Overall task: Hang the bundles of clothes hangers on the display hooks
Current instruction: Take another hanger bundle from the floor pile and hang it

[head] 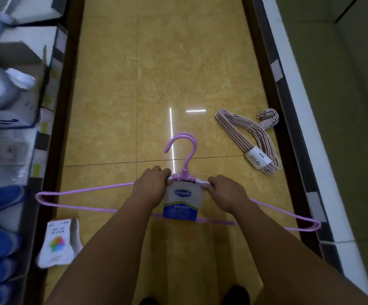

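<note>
Two bare hands held one bundle of thin purple wire clothes hangers [86, 191] out in front of the person, above the glossy yellow tiled floor [178, 73]. Left hand [151, 188] gripped the top bar just left of the hook base, fingers curled over it. Right hand [225, 192] gripped the same bar just right of the base, fingers curled too. Purple hook [184, 146] pointed away from the person, its tip curving left. White and blue paper label [181, 202] was wrapped round the middle of the bundle, between both hands. Bundle's arms spread wide to both sides, level, held clear of the floor.

Second bundle of pale pink wire clothes hangers [248, 133], tied and banded with a white label, lay flat on the floor to the right, near the dark base of the white shelf unit [299, 119], well apart from the hands. White packet with a multicoloured print [58, 243] lay on the floor at lower left, beside the left shelving [13, 102], whose blurred stock of blue and white goods could not be made out.
</note>
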Action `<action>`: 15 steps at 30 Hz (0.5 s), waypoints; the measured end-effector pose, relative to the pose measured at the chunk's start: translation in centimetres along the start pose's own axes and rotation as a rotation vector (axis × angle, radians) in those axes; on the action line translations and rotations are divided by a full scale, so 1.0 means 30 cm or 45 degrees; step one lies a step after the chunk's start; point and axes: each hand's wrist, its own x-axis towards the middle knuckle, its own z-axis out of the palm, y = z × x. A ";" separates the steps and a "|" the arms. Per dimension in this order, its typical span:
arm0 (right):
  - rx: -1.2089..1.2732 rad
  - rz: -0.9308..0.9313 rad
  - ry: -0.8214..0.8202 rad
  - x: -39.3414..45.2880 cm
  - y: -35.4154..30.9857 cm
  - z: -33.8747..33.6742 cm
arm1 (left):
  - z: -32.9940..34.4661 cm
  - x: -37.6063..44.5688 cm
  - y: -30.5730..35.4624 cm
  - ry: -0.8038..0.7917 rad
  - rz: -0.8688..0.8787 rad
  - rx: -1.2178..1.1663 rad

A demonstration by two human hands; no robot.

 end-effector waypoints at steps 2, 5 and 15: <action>-0.046 -0.033 0.030 -0.060 -0.054 -0.084 | -0.092 -0.075 0.008 0.016 -0.018 -0.054; -0.085 -0.066 0.050 -0.180 -0.151 -0.229 | -0.254 -0.225 0.024 0.039 -0.034 -0.094; -0.114 -0.195 0.127 -0.612 -0.483 -0.729 | -0.788 -0.702 0.147 0.174 -0.110 -0.177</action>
